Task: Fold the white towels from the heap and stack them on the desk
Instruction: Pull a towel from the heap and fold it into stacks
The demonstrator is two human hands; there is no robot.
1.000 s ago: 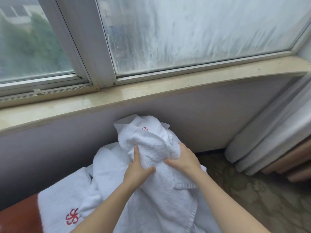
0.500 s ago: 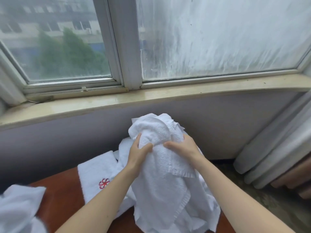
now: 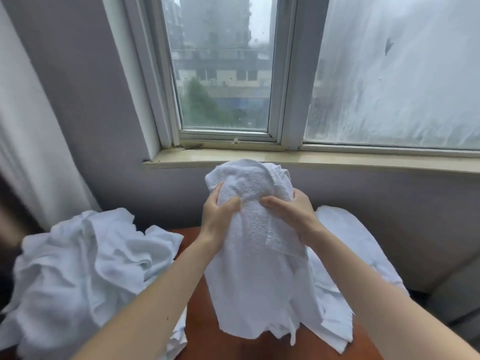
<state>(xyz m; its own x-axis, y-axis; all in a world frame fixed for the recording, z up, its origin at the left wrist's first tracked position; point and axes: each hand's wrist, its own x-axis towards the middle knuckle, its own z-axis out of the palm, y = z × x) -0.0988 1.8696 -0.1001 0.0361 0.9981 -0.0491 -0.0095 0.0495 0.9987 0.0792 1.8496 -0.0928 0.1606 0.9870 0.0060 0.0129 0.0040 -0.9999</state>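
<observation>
Towel [image 3: 255, 255] hanging bunched above desk [image 3: 200, 315] | left hand [image 3: 218, 214] gripping its left side | right hand [image 3: 293, 214] gripping its right | heap [image 3: 85, 266] lying left

White terry towel [image 3: 255, 268] bunched and raised above the reddish-brown worktop [image 3: 202, 315], gripped near its top by left hand [image 3: 218, 216] and right hand [image 3: 293, 214], lower edge hanging loose. Crumpled heap [image 3: 85, 261] of white towels at left; flatter towels [image 3: 348, 237] at right, partly behind.
</observation>
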